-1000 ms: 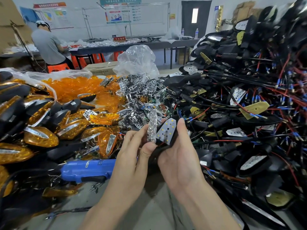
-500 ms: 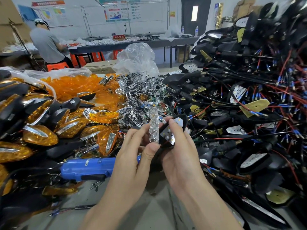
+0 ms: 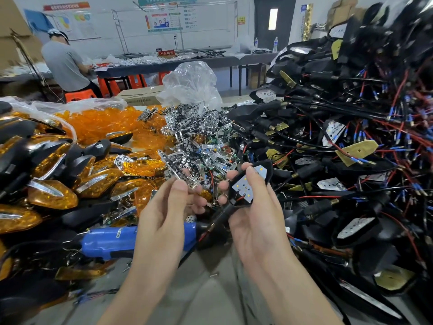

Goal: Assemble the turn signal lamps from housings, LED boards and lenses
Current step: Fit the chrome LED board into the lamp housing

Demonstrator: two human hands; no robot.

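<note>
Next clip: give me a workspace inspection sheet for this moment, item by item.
Surface: grey tabletop, bare only in front.
Job's things: black housing with white LED board; chrome perforated reflector; loose orange lenses; finished amber lamps.
Clutter: blue power screwdriver; clear plastic bag.
Hands: left hand pinches the reflector; right hand grips the housing.
Cables: red and black leads tangled through the pile of wired housings.
Surroundings: person in grey shirt at far bench; orange stools.

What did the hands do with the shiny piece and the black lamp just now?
The left hand swung the shiny reflector left, away from the black housing, tipping it from upright to slanted. The right hand kept gripping the housing in about the same place. The blue power tool stayed put.
</note>
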